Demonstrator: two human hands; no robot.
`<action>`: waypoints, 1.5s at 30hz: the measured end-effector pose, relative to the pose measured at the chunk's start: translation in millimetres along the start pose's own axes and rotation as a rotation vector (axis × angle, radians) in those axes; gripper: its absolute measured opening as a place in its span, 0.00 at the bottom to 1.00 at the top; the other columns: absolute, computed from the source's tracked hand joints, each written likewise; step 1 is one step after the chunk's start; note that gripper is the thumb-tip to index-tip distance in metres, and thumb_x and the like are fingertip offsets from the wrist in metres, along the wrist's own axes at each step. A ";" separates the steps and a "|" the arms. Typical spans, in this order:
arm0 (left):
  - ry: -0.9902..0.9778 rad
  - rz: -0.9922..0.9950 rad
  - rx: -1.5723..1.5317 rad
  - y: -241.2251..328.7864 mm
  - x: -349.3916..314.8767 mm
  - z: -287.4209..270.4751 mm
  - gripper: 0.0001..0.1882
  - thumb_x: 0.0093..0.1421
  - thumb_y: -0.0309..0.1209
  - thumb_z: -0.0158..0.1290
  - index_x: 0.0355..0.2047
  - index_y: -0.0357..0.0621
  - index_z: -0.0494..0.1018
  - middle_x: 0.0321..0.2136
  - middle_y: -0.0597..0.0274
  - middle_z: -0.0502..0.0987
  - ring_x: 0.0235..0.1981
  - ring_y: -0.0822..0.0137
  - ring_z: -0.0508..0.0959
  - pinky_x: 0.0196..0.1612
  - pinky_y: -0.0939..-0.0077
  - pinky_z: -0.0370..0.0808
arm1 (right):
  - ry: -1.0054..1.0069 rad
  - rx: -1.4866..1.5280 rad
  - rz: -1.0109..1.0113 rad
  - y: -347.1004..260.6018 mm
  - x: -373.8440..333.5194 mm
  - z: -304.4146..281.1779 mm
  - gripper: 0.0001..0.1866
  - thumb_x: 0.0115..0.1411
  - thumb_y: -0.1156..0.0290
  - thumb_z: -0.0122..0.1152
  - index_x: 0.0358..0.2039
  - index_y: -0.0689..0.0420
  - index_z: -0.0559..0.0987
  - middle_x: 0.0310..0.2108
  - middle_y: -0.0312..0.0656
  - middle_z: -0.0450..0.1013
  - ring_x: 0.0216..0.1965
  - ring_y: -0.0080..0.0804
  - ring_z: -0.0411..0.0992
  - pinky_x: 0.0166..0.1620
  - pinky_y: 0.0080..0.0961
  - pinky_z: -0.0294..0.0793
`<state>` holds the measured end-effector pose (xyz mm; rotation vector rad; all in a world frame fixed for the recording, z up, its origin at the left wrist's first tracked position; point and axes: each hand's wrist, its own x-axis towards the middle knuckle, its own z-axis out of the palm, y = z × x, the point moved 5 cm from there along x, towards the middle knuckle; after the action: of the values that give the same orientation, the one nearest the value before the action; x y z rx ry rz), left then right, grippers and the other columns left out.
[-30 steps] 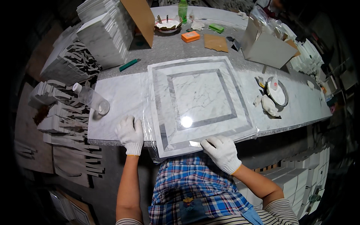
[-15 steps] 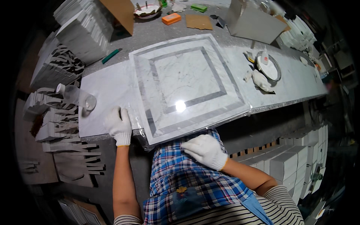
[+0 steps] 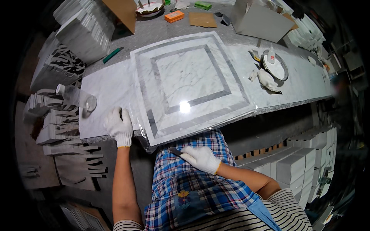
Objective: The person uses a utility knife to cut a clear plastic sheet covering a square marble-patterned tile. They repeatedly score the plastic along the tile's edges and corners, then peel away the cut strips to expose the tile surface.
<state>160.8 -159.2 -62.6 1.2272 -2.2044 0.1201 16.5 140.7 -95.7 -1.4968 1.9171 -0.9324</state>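
Observation:
On the bench in front of me lies a square marble panel with two grey frame-like bands, over clear plastic film. My left hand, in a white knit glove, rests on the white slab near its front edge, left of the panel. Its fingers are apart and grip nothing I can see. Closed in front of my checked apron, my gloved right hand holds a dark, narrow flat piece that points left. The glove covers its other end, and I cannot make out its kind.
A clear plastic bottle lies on the left. To the right are a round bowl with a squeeze bottle and a crumpled white cloth. Stacked tiles, a green tool and an orange box stand or lie farther back.
My right hand has moved slightly left and down, and the dark flat piece now shows at its fingertips. My left hand has shifted a little to the left on the slab.

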 end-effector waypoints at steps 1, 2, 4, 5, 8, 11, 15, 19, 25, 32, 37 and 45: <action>-0.019 -0.016 -0.023 0.4 1.1 0.4 0.14 0.62 0.41 0.58 0.37 0.45 0.82 0.38 0.52 0.83 0.40 0.46 0.79 0.47 0.51 0.73 | 0.010 -0.007 0.026 9.3 -0.4 4.5 0.14 0.72 0.54 0.56 0.44 0.50 0.80 0.24 0.45 0.78 0.24 0.47 0.79 0.29 0.42 0.78; -0.037 -0.033 -0.046 1.2 2.1 1.9 0.13 0.61 0.41 0.58 0.36 0.45 0.82 0.37 0.51 0.82 0.39 0.46 0.79 0.45 0.50 0.73 | 0.020 -0.015 0.051 20.3 -0.3 9.5 0.14 0.72 0.54 0.56 0.44 0.49 0.80 0.24 0.45 0.79 0.25 0.48 0.79 0.29 0.42 0.78; -0.008 -0.002 -0.029 2.4 2.2 -1.3 0.12 0.61 0.40 0.58 0.35 0.45 0.82 0.34 0.51 0.82 0.36 0.45 0.79 0.44 0.50 0.73 | 0.012 0.005 0.139 32.1 2.5 16.0 0.14 0.72 0.54 0.56 0.44 0.50 0.80 0.26 0.47 0.80 0.26 0.49 0.80 0.31 0.43 0.79; 0.007 0.010 -0.017 2.7 1.8 -2.6 0.12 0.61 0.40 0.58 0.34 0.45 0.82 0.33 0.51 0.82 0.35 0.45 0.79 0.43 0.50 0.72 | 0.023 0.022 0.143 32.9 4.8 15.4 0.14 0.71 0.54 0.57 0.44 0.50 0.81 0.26 0.47 0.80 0.27 0.50 0.80 0.31 0.43 0.79; 0.064 0.033 -0.014 2.1 2.7 -2.7 0.11 0.60 0.39 0.58 0.33 0.45 0.82 0.33 0.51 0.82 0.35 0.46 0.78 0.42 0.50 0.73 | -0.003 0.035 0.161 34.4 6.8 19.6 0.15 0.71 0.53 0.58 0.43 0.51 0.82 0.26 0.48 0.80 0.28 0.50 0.80 0.32 0.42 0.79; 0.073 0.034 -0.011 2.4 1.1 -4.5 0.11 0.59 0.39 0.58 0.34 0.46 0.82 0.34 0.53 0.82 0.35 0.47 0.79 0.42 0.50 0.73 | -0.024 0.035 0.150 34.3 8.0 22.0 0.16 0.71 0.53 0.59 0.44 0.53 0.82 0.27 0.50 0.80 0.29 0.50 0.80 0.32 0.41 0.79; 0.105 0.002 0.000 2.0 -0.8 -4.6 0.11 0.59 0.39 0.58 0.34 0.47 0.82 0.36 0.55 0.83 0.35 0.48 0.79 0.44 0.53 0.73 | -0.045 0.071 0.190 37.8 8.0 23.4 0.15 0.71 0.59 0.61 0.45 0.59 0.84 0.24 0.47 0.79 0.25 0.37 0.81 0.31 0.30 0.77; 0.132 -0.007 -0.007 5.1 -0.6 -9.2 0.11 0.58 0.39 0.58 0.34 0.46 0.83 0.36 0.55 0.83 0.37 0.49 0.79 0.45 0.54 0.73 | -0.059 0.073 0.195 40.0 8.1 25.6 0.17 0.71 0.54 0.59 0.45 0.55 0.84 0.28 0.52 0.80 0.30 0.50 0.81 0.33 0.40 0.79; 0.126 -0.012 -0.028 4.9 -0.2 -7.8 0.12 0.57 0.39 0.59 0.33 0.45 0.83 0.37 0.55 0.83 0.41 0.50 0.80 0.47 0.55 0.73 | -0.052 0.086 0.205 38.0 8.8 24.4 0.17 0.70 0.55 0.60 0.44 0.55 0.84 0.28 0.52 0.80 0.30 0.49 0.81 0.33 0.39 0.79; 0.163 -0.006 -0.042 5.9 -0.4 -9.3 0.11 0.57 0.38 0.59 0.32 0.45 0.83 0.36 0.55 0.84 0.40 0.50 0.80 0.47 0.54 0.73 | -0.061 0.079 0.177 33.8 8.5 22.8 0.16 0.70 0.55 0.61 0.44 0.55 0.84 0.27 0.52 0.80 0.29 0.49 0.81 0.32 0.38 0.79; 0.094 0.000 -0.029 5.0 1.3 -9.5 0.10 0.57 0.36 0.62 0.35 0.45 0.83 0.39 0.54 0.84 0.40 0.50 0.81 0.46 0.55 0.74 | -0.111 0.007 0.050 18.5 6.0 19.5 0.14 0.69 0.56 0.63 0.44 0.53 0.84 0.25 0.50 0.79 0.26 0.46 0.80 0.30 0.37 0.78; 0.124 -0.017 -0.020 2.4 -1.5 -9.9 0.09 0.56 0.36 0.62 0.33 0.46 0.83 0.40 0.53 0.84 0.40 0.50 0.81 0.46 0.54 0.74 | -0.289 0.291 0.013 -62.6 41.1 -53.5 0.11 0.67 0.64 0.64 0.43 0.57 0.82 0.34 0.47 0.80 0.34 0.40 0.81 0.41 0.31 0.78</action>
<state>164.1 -153.2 -54.9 1.1955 -2.0834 0.1628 3.6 102.0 -13.2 -1.3610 1.5135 -0.8914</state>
